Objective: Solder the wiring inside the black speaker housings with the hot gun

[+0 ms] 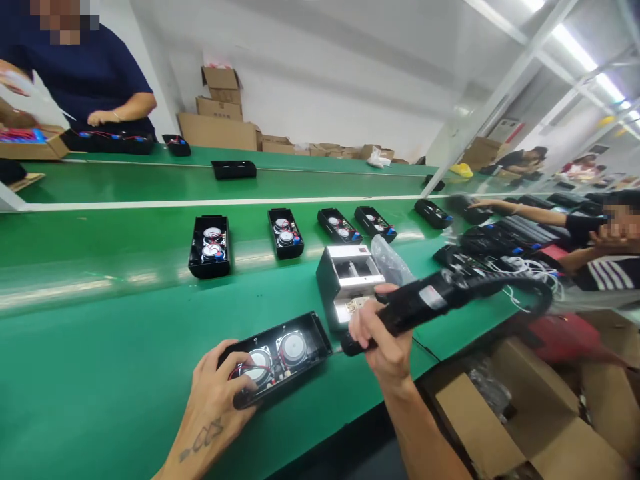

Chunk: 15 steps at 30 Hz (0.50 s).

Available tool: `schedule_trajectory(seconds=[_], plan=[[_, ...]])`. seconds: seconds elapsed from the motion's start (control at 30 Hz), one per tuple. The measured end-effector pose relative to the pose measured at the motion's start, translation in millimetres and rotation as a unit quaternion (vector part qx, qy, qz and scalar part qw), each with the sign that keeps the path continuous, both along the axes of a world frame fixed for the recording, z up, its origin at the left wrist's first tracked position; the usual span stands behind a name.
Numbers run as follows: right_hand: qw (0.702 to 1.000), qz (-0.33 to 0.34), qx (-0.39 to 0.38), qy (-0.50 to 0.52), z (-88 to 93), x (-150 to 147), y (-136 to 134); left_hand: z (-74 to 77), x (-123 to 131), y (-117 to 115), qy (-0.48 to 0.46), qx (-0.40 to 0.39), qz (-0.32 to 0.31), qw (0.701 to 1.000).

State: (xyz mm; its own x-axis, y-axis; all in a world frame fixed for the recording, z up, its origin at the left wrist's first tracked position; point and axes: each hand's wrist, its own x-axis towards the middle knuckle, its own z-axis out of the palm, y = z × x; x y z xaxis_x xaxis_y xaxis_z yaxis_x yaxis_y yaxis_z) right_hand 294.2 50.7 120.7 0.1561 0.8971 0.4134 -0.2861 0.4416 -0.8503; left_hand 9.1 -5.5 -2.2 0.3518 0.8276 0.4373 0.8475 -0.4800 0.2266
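My left hand (227, 383) is closed around the near left end of a black speaker housing (300, 370). Two round silver speaker drivers and thin red wires show inside it, and the housing sits at a slant on the green bench. In my right hand (383, 340) is a black electric screwdriver (420, 303), its cable end pointing right and its tip end down left, close to the housing's right end. Just behind that hand stands a grey and silver screw feeder box (347, 280), partly covered by the fingers.
Several open housings (210, 247) stand along the green bench (125, 320). A clear plastic bag (390, 260) lies by the feeder. Open cartons (510, 400) stand below the bench's right edge. One co-worker (115, 73) is across at left; another person's arm (525, 212) reaches in at right.
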Motion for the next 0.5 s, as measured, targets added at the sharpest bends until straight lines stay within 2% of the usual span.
schedule_trajectory(seconds=[0.1, 0.2, 0.5], plan=[[0.998, 0.047, 0.018, 0.029, -6.7, -27, -15, 0.2, -3, 1, 0.011, 0.018, -0.027, 0.999], [0.996, 0.084, 0.016, 0.023, -14.2, -43, -17, 1.1, -5, 1, 0.005, 0.013, -0.015, 1.000], [0.995, 0.098, 0.015, 0.013, -19.3, -49, -13, -4.3, -9, 4, 0.027, 0.025, -0.034, 0.999]])
